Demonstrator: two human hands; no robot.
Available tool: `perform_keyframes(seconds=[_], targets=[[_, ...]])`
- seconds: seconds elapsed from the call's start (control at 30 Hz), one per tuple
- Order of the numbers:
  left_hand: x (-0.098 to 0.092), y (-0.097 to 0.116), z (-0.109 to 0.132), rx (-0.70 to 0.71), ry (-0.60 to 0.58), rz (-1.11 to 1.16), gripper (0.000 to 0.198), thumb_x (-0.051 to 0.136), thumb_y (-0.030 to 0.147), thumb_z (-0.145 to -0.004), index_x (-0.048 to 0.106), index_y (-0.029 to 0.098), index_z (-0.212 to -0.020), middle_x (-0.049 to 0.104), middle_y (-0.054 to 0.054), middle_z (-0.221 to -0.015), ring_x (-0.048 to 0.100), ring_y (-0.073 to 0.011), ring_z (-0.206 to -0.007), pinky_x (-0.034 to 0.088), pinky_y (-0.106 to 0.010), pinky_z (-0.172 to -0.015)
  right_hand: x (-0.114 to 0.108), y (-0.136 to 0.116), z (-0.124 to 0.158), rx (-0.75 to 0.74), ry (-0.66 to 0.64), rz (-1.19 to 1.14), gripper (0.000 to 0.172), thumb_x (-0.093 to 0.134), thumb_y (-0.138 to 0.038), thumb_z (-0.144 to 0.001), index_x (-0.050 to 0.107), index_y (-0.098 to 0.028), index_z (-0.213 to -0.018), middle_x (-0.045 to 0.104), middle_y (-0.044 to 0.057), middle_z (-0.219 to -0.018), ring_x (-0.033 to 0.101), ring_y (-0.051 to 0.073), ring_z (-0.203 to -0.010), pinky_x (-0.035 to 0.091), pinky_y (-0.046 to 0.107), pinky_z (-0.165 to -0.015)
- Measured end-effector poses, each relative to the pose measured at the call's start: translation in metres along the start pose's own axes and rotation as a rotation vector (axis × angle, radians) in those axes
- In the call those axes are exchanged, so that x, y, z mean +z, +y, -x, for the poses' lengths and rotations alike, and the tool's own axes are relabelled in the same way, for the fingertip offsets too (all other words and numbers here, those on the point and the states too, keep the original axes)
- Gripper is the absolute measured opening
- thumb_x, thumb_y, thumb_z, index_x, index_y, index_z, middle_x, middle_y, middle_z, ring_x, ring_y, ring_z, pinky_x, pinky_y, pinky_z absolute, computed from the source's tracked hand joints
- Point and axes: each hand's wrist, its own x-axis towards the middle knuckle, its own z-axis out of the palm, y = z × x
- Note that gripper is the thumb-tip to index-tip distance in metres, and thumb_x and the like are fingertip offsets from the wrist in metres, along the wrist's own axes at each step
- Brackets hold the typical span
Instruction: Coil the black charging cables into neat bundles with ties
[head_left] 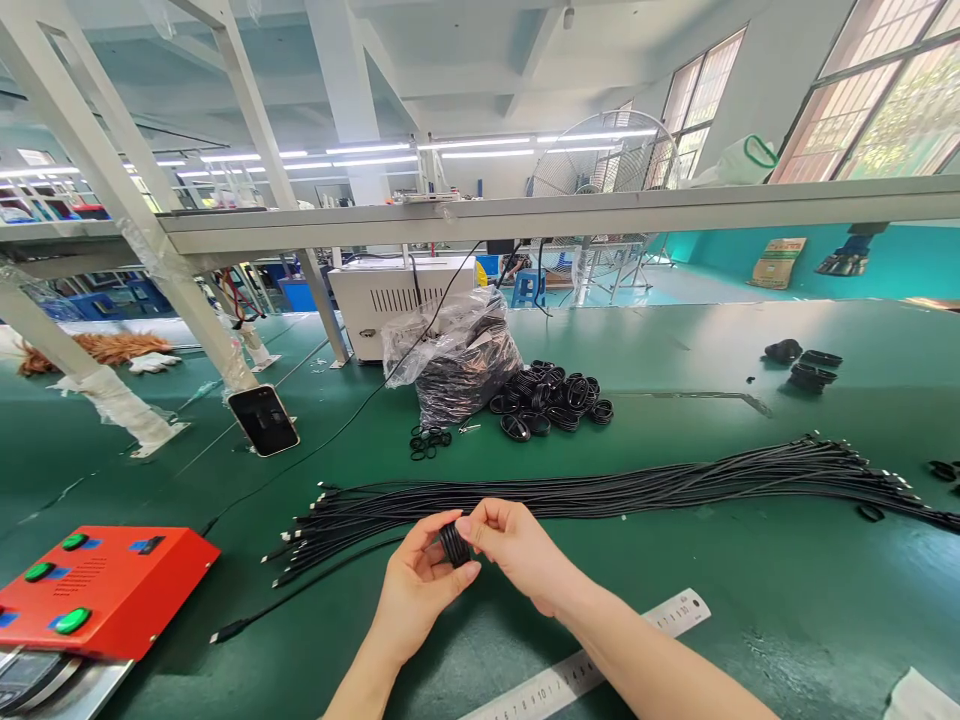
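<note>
My left hand (420, 580) and my right hand (517, 545) pinch a small coil of black cable (454, 545) between their fingers, just above the green bench top (675, 590). Part of the coil is hidden by my fingers. Right behind my hands lies a long bundle of black cables (600, 495) with metal-tipped connectors at both ends. A steel ruler (592, 665) lies under my right forearm. A loose black cable (300, 590) runs past my left hand towards the red box.
A red control box (97, 590) with green buttons sits at the left. Farther back are a phone (262, 420), a plastic bag of black coils (457, 360), a pile of coiled cables (551, 400), small black rings (430, 442) and a white machine (397, 300). A metal shelf frame spans the bench.
</note>
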Motion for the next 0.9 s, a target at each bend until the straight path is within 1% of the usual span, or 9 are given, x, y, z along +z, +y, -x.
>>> perform_keyframes(seconds=[0.1,0.2,0.23,0.3,0.37,0.5,0.6,0.83,0.9], targets=[[-0.002,0.000,-0.001,-0.034,-0.022,0.002,0.054,0.085,0.024,-0.057,0.065,0.024,-0.107,0.071,-0.005,-0.099,0.069,-0.0237,-0.085,0.056,-0.035,-0.075,-0.006,-0.002,0.000,-0.088,0.015,0.204,0.038,0.057,-0.052,-0.084,0.054,-0.019,-0.067,0.053,-0.002,-0.063,0.045,0.013,-0.059,0.035,0.026,-0.056],[-0.005,0.003,-0.002,-0.099,-0.061,0.067,0.053,0.082,0.027,-0.064,0.061,0.023,-0.112,0.071,-0.007,-0.098,0.071,-0.0241,-0.081,0.056,-0.036,-0.074,-0.019,-0.010,0.000,-0.219,-0.028,0.454,0.028,0.063,-0.049,-0.082,0.062,-0.021,-0.087,0.064,0.005,-0.090,0.057,0.020,-0.083,0.044,0.032,-0.075],[-0.007,0.005,-0.002,-0.123,-0.075,0.093,0.053,0.081,0.027,-0.066,0.060,0.023,-0.114,0.071,-0.008,-0.097,0.071,-0.0240,-0.080,0.055,-0.036,-0.073,-0.023,-0.013,0.000,-0.284,-0.065,0.535,0.038,0.072,-0.048,-0.074,0.063,-0.022,-0.100,0.064,0.007,-0.106,0.057,0.023,-0.097,0.043,0.036,-0.085],[-0.009,0.009,-0.003,-0.171,-0.119,0.148,0.054,0.080,0.027,-0.068,0.059,0.025,-0.117,0.071,-0.007,-0.098,0.071,-0.0247,-0.082,0.055,-0.037,-0.073,-0.026,-0.015,0.001,-0.412,-0.184,0.677,0.079,0.085,-0.044,-0.056,0.052,-0.026,-0.126,0.051,0.010,-0.135,0.044,0.030,-0.124,0.033,0.044,-0.102],[-0.010,0.011,-0.003,-0.208,-0.178,0.185,0.050,0.080,0.026,-0.068,0.061,0.024,-0.115,0.071,-0.008,-0.099,0.070,-0.0254,-0.085,0.055,-0.037,-0.074,-0.023,-0.013,0.001,-0.496,-0.285,0.780,0.099,0.087,-0.041,-0.053,0.040,-0.027,-0.139,0.039,0.012,-0.147,0.030,0.031,-0.136,0.022,0.047,-0.109],[-0.009,0.010,-0.001,-0.231,-0.218,0.178,0.033,0.082,0.024,-0.065,0.070,0.017,-0.096,0.072,-0.008,-0.091,0.070,-0.0254,-0.082,0.054,-0.037,-0.076,-0.012,-0.001,-0.002,-0.578,-0.305,0.833,0.078,0.080,-0.030,-0.064,0.045,-0.027,-0.134,0.048,0.009,-0.142,0.033,0.027,-0.137,0.017,0.046,-0.110],[-0.009,0.008,0.001,-0.228,-0.203,0.176,0.033,0.082,0.023,-0.065,0.070,0.017,-0.095,0.073,-0.007,-0.087,0.070,-0.0248,-0.080,0.054,-0.038,-0.078,-0.009,0.003,-0.003,-0.611,-0.257,0.805,0.064,0.076,-0.028,-0.064,0.052,-0.027,-0.124,0.059,0.006,-0.130,0.041,0.026,-0.132,0.015,0.045,-0.109],[-0.010,0.011,0.000,-0.211,-0.254,0.231,0.060,0.086,0.022,-0.060,0.064,0.023,-0.116,0.070,-0.012,-0.113,0.067,-0.0317,-0.100,0.050,-0.047,-0.091,-0.012,0.006,-0.004,-0.578,-0.193,0.731,0.060,0.073,-0.022,-0.063,0.052,-0.028,-0.119,0.062,0.007,-0.123,0.054,0.026,-0.115,0.024,0.044,-0.103],[-0.009,0.014,-0.001,-0.209,-0.243,0.208,0.060,0.085,0.019,-0.060,0.064,0.023,-0.116,0.069,-0.012,-0.116,0.067,-0.0319,-0.103,0.050,-0.047,-0.093,-0.012,0.007,-0.005,-0.554,-0.189,0.717,0.063,0.073,-0.021,-0.060,0.051,-0.028,-0.119,0.062,0.006,-0.122,0.054,0.027,-0.113,0.025,0.044,-0.101]])
